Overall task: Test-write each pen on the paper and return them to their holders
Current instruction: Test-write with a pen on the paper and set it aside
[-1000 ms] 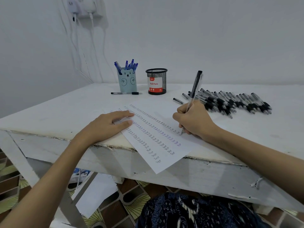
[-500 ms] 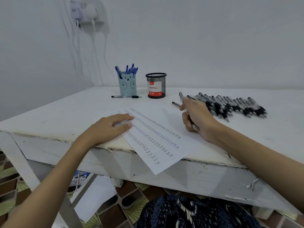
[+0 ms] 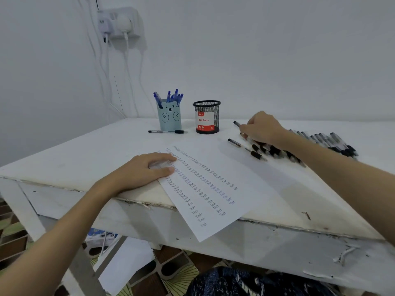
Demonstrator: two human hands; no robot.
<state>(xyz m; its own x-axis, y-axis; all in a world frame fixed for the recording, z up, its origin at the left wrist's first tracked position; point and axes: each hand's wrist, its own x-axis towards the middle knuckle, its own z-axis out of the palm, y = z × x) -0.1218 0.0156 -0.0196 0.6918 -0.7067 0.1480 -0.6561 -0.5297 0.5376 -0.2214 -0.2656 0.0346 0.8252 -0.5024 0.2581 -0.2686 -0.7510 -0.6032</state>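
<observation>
Right hand with a pen at the far pen row

The black-capped clear pen (image 3: pixel 237 124) sits pinched in the curled right hand (image 3: pixel 261 129) over the row of black pens (image 3: pixel 320 144), right of the black mesh holder (image 3: pixel 207 117); the flat left hand (image 3: pixel 145 170) presses the white written paper (image 3: pixel 213 189) on the white desk (image 3: pixel 85 150).

Single head-worn wide-angle view, looking forward and down across white table (image 3: pixel 85 159); near edge close below, wall (image 3: pixel 277 50) far behind.
</observation>
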